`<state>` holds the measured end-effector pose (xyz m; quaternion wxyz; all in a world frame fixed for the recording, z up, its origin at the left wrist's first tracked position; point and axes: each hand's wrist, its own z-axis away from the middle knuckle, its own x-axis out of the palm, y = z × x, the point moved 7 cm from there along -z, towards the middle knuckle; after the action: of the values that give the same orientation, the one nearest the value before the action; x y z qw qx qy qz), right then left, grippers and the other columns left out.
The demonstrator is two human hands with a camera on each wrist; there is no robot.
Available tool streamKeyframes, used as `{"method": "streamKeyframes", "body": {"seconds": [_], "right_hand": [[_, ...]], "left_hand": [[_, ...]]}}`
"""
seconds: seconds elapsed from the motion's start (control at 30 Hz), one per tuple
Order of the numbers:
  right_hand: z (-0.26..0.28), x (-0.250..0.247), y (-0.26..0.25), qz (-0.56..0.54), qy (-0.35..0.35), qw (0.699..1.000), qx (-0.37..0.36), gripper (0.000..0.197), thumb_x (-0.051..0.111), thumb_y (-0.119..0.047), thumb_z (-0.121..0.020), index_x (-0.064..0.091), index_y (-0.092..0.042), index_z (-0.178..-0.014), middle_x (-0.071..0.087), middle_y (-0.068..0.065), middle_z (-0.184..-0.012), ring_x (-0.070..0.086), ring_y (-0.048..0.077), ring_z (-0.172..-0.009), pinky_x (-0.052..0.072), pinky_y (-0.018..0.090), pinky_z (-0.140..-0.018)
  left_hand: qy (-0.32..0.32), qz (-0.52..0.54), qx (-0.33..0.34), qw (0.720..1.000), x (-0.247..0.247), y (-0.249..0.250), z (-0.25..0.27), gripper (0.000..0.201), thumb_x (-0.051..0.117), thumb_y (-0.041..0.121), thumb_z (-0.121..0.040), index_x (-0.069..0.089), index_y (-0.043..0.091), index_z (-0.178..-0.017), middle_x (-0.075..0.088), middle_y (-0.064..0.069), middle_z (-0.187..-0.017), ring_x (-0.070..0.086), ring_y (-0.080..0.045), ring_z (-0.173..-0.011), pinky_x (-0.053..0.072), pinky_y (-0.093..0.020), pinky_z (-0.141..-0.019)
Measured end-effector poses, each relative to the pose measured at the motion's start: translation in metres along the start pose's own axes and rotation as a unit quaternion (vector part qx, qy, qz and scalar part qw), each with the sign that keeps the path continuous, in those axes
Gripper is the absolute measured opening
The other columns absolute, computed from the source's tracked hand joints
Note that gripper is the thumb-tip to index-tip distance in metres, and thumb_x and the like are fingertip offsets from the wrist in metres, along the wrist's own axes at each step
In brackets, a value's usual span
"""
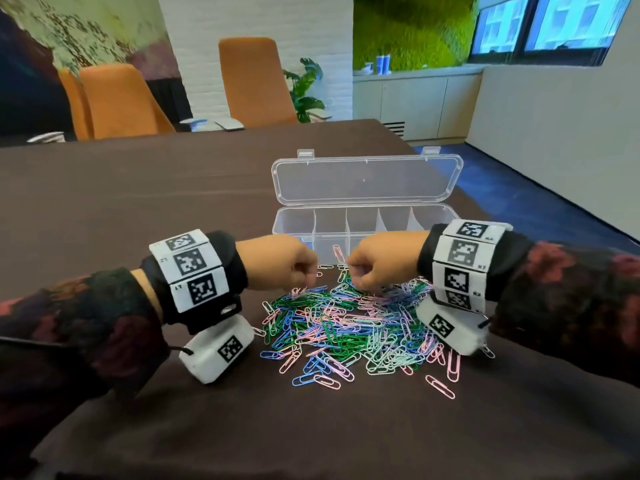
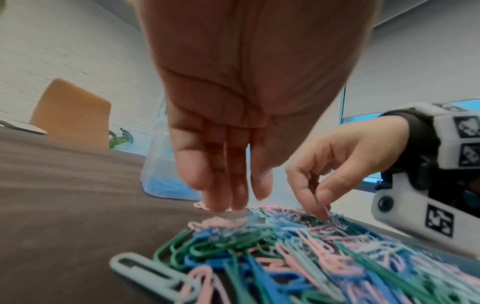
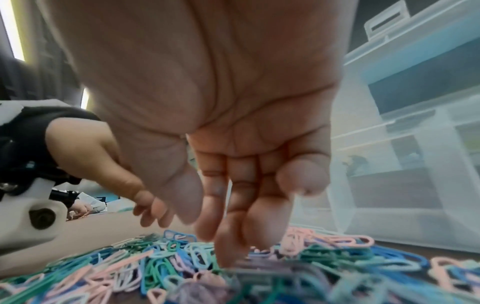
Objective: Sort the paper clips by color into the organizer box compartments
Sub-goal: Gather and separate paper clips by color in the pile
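A heap of paper clips (image 1: pixel 346 323) in pink, blue, green, pale mint and lilac lies on the brown table. Behind it stands the clear organizer box (image 1: pixel 294 226), lid raised; blue clips (image 2: pixel 168 185) fill its leftmost compartment. My left hand (image 1: pixel 306 284) hangs over the heap's far left edge, and its fairly straight fingers (image 2: pixel 221 195) touch pink clips there. My right hand (image 1: pixel 356 284) is over the far middle, its thumb and forefinger tips (image 2: pixel 320 211) dipped into the heap. The blurred right wrist view hides whether a clip sits between them.
The box's lid (image 1: pixel 367 178) leans back behind the compartments. A few stray pink clips (image 1: pixel 440 386) lie toward the front right. Orange chairs (image 1: pixel 256 81) stand at the table's far side. The table's right edge (image 1: pixel 485 209) runs close past the box.
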<state>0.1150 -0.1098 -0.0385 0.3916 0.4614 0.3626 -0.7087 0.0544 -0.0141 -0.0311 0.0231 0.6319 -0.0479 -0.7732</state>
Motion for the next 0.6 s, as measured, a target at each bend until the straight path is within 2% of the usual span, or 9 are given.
{"method": "streamKeyframes", "body": {"seconds": [0.07, 0.13, 0.23, 0.3, 0.37, 0.5, 0.6], "right_hand": [[-0.009, -0.004, -0.008, -0.005, 0.033, 0.999, -0.004, 0.007, 0.053, -0.016, -0.09, 0.058, -0.02, -0.088, 0.056, -0.008, -0.069, 0.051, 0.008, -0.059, 0.038, 0.018, -0.055], [-0.019, -0.007, -0.018, -0.014, 0.047, 0.999, -0.004, 0.012, 0.057, -0.017, -0.09, 0.06, -0.017, -0.101, 0.051, -0.01, -0.069, 0.052, 0.009, -0.058, 0.038, 0.018, -0.054], [-0.034, -0.009, -0.036, 0.018, 0.054, 0.998, -0.019, 0.021, 0.06, -0.019, -0.088, 0.058, -0.016, -0.108, 0.05, -0.007, -0.075, 0.053, 0.017, -0.075, 0.034, 0.016, -0.052], [-0.044, -0.006, -0.047, 0.061, 0.041, 0.997, -0.032, 0.018, 0.062, -0.021, -0.087, 0.058, -0.016, -0.104, 0.053, -0.002, -0.085, 0.05, 0.018, -0.082, 0.031, 0.016, -0.052], [-0.052, 0.0, -0.052, 0.097, 0.016, 0.995, -0.031, 0.014, 0.064, -0.023, -0.086, 0.056, -0.017, -0.095, 0.056, 0.001, -0.089, 0.05, 0.019, -0.081, 0.032, 0.018, -0.053], [-0.053, 0.002, -0.05, 0.109, -0.012, 0.994, -0.009, 0.011, 0.063, -0.022, -0.086, 0.058, -0.015, -0.092, 0.057, 0.003, -0.089, 0.051, 0.019, -0.081, 0.034, 0.02, -0.053], [-0.049, 0.004, -0.041, 0.103, -0.022, 0.994, -0.004, 0.008, 0.062, -0.02, -0.087, 0.056, -0.017, -0.083, 0.056, 0.0, -0.08, 0.05, 0.017, -0.077, 0.035, 0.02, -0.053]], "left_hand": [[0.022, 0.009, -0.021, 0.999, -0.007, -0.008, 0.0, 0.019, 0.049, 0.005, -0.085, 0.06, 0.02, -0.088, 0.055, 0.013, -0.063, 0.05, 0.008, -0.052, 0.039, -0.014, -0.062], [0.033, 0.017, -0.043, 0.998, -0.011, -0.017, 0.0, 0.019, 0.051, 0.004, -0.084, 0.055, 0.023, -0.083, 0.055, 0.013, -0.063, 0.049, 0.011, -0.05, 0.037, -0.011, -0.057], [0.007, 0.007, -0.06, 0.998, -0.005, -0.026, 0.0, 0.017, 0.059, 0.009, -0.084, 0.051, 0.024, -0.083, 0.053, 0.013, -0.067, 0.05, 0.005, -0.052, 0.034, -0.01, -0.055], [-0.015, -0.01, -0.061, 0.998, 0.004, -0.027, -0.002, 0.012, 0.065, 0.018, -0.084, 0.055, 0.022, -0.09, 0.052, 0.013, -0.072, 0.05, -0.008, -0.066, 0.035, -0.016, -0.059], [-0.031, -0.021, -0.061, 0.997, 0.015, -0.026, -0.006, 0.018, 0.068, 0.025, -0.084, 0.058, 0.017, -0.096, 0.052, 0.009, -0.076, 0.048, -0.014, -0.072, 0.034, -0.021, -0.06], [-0.071, 0.018, -0.075, 0.995, 0.029, -0.032, -0.01, 0.023, 0.069, 0.03, -0.084, 0.051, 0.023, -0.072, 0.055, 0.004, -0.071, 0.049, -0.011, -0.061, 0.035, -0.018, -0.055], [-0.084, 0.033, -0.074, 0.993, 0.031, -0.032, -0.009, 0.025, 0.07, 0.03, -0.083, 0.051, 0.025, -0.068, 0.057, 0.003, -0.071, 0.05, -0.011, -0.062, 0.038, -0.019, -0.057]]}}
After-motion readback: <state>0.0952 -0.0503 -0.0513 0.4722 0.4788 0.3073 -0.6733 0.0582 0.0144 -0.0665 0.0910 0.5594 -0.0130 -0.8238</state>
